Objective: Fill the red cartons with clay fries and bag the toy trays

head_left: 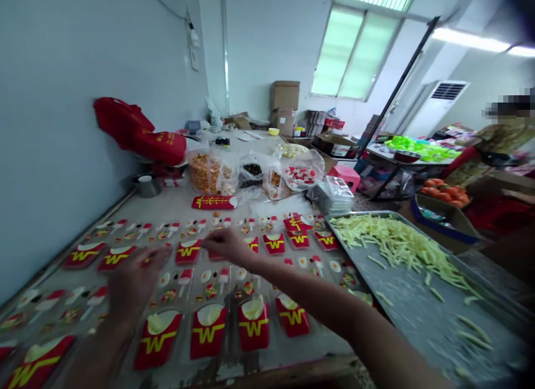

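My left hand [140,275] is smeared by motion above the left part of the table, close to a red fries carton [117,258]; its fingers do not show clearly. Over the middle row, my right hand [228,245] is closed with the fingertips together, next to another red carton [188,252]; anything in the fingers is too small to make out. Rows of red cartons with a yellow W lie flat in clear plastic trays. A front-row carton [160,340] has pale fries pieces at its top. Miniature food pieces, such as a red-and-white popsicle [184,280], lie between the rows.
At right, a metal tray [418,333] holds a heap of pale toy fries [401,244]. Bags of small pieces [207,174] and a stack of clear packs [334,194] stand behind the rows. A wall borders the left; a person [493,135] is at far right.
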Tool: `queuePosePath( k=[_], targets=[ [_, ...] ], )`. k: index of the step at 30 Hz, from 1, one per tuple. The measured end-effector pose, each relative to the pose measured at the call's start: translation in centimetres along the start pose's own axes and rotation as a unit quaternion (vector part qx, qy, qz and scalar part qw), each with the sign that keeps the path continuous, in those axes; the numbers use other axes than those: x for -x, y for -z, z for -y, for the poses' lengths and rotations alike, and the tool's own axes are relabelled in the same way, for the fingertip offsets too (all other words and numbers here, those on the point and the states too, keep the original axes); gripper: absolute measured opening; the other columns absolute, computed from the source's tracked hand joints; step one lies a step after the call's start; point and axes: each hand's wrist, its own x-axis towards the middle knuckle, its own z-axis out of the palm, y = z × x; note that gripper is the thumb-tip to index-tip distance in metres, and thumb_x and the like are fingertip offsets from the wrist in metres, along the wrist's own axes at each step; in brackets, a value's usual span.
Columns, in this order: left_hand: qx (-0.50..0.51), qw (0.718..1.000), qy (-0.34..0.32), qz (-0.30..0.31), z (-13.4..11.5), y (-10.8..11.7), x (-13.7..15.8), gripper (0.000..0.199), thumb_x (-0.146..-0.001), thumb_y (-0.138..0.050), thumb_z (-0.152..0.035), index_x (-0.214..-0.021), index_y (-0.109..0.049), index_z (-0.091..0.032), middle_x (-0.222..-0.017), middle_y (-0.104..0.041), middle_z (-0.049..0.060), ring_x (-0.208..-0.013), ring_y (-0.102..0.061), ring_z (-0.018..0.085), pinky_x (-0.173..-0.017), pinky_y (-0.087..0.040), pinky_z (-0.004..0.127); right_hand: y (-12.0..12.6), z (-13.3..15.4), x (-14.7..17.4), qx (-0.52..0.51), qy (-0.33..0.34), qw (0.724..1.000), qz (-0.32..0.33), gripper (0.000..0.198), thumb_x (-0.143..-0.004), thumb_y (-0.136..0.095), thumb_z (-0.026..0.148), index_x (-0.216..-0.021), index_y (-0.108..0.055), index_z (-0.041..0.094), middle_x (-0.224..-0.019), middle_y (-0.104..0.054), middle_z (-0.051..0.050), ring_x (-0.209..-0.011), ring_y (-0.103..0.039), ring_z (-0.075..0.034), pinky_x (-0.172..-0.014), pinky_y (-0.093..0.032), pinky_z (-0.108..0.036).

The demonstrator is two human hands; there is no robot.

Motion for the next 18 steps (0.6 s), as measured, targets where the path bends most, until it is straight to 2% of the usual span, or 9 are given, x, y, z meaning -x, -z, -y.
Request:
queuePosePath(
  k=[2, 3, 5, 7, 10, 12, 14, 16, 18],
  targets=[
    [0.044, 0.992, -0.107, 0.054, -5.2, -5.8, -2.8, 0.027, -0.091, -0.058, -0.049, -0.083, -0.071, -0.027, -0.09, -0.076, 0.0, -0.091, -0.069, 0.024, -0.087, -0.051, 0.036, 6.2, -0.9, 2.8, 0.024, -0.035, 0.999, -0.024, 0.03, -0.085, -0.068, 0.042, -0.085, -0.078, 0.014, -0.064, -0.061, 0.002, -0.062, -0.05, -0.011, -0.058, -0.035, -0.022],
    [0.043, 0.99, -0.122, 0.061, -7.9, -8.8, -4.2, 0.028, -0.09, -0.06, -0.049, -0.079, -0.07, -0.025, -0.088, -0.074, 0.003, -0.092, -0.069, 0.024, -0.089, -0.05, 0.037, 9.1, -1.3, 4.4, 0.036, -0.053, 0.997, -0.033, 0.028, -0.084, -0.067, 0.041, -0.083, -0.078, 0.015, -0.063, -0.06, 0.002, -0.06, -0.049, -0.011, -0.058, -0.035, -0.022],
    [0.028, 0.985, -0.127, 0.109, -13.0, -14.8, -7.4, 0.028, -0.085, -0.068, -0.05, -0.088, -0.071, -0.023, -0.097, -0.073, 0.006, -0.098, -0.067, 0.025, -0.092, -0.049, 0.035, 14.1, -1.9, 7.6, 0.072, -0.084, 0.993, -0.04, 0.026, -0.084, -0.067, 0.04, -0.08, -0.077, 0.016, -0.061, -0.059, 0.003, -0.058, -0.048, -0.011, -0.056, -0.034, -0.023],
    [-0.007, 0.972, -0.112, 0.205, -17.2, -20.7, -10.5, 0.053, -0.077, -0.076, -0.053, -0.117, -0.065, -0.019, -0.118, -0.069, 0.01, -0.109, -0.064, 0.024, -0.094, -0.048, 0.032, 18.2, -2.6, 11.0, 0.121, -0.098, 0.987, -0.049, 0.025, -0.085, -0.066, 0.039, -0.077, -0.077, 0.018, -0.062, -0.061, 0.002, -0.058, -0.049, -0.012, -0.056, -0.034, -0.025],
    [-0.072, 0.946, -0.078, 0.306, -20.9, -28.0, -14.4, 0.075, -0.073, -0.079, -0.058, -0.128, -0.058, -0.012, -0.133, -0.061, 0.019, -0.118, -0.061, 0.028, -0.094, -0.047, 0.031, 22.9, -3.8, 16.1, 0.147, -0.132, 0.978, -0.065, 0.022, -0.087, -0.066, 0.041, -0.08, -0.077, 0.023, -0.068, -0.067, 0.0, -0.062, -0.055, -0.015, -0.058, -0.038, -0.027],
    [-0.102, 0.929, -0.07, 0.349, -22.1, -31.4, -16.1, 0.085, -0.06, -0.087, -0.058, -0.124, -0.06, -0.01, -0.13, -0.063, 0.022, -0.116, -0.062, 0.033, -0.091, -0.048, 0.034, 25.3, -4.6, 19.2, 0.141, -0.163, 0.971, -0.099, 0.024, -0.088, -0.065, 0.046, -0.083, -0.078, 0.026, -0.074, -0.07, -0.002, -0.066, -0.06, -0.018, -0.06, -0.043, -0.029],
    [-0.131, 0.908, -0.067, 0.392, -22.6, -33.7, -17.3, 0.096, -0.046, -0.093, -0.056, -0.123, -0.06, -0.01, -0.125, -0.066, 0.023, -0.112, -0.064, 0.037, -0.088, -0.049, 0.038, 27.1, -5.3, 21.7, 0.137, -0.185, 0.963, -0.141, 0.026, -0.087, -0.065, 0.05, -0.087, -0.079, 0.028, -0.08, -0.073, -0.005, -0.07, -0.064, -0.02, -0.061, -0.048, -0.03],
    [-0.149, 0.888, -0.079, 0.428, -22.9, -35.0, -18.2, 0.098, -0.038, -0.095, -0.054, -0.121, -0.062, -0.013, -0.121, -0.069, 0.021, -0.109, -0.065, 0.039, -0.086, -0.049, 0.039, 28.5, -5.7, 23.4, 0.148, -0.201, 0.955, -0.162, 0.028, -0.088, -0.064, 0.051, -0.089, -0.079, 0.027, -0.082, -0.074, -0.006, -0.07, -0.066, -0.021, -0.061, -0.049, -0.031],
    [-0.152, 0.868, -0.106, 0.46, -23.3, -35.9, -18.8, 0.09, -0.034, -0.096, -0.051, -0.111, -0.068, -0.015, -0.112, -0.073, 0.016, -0.104, -0.067, 0.038, -0.085, -0.05, 0.037, 29.4, -5.9, 24.2, 0.166, -0.206, 0.951, -0.161, 0.029, -0.09, -0.061, 0.049, -0.088, -0.079, 0.026, -0.079, -0.073, -0.005, -0.068, -0.065, -0.02, -0.061, -0.049, -0.03]
  ],
)
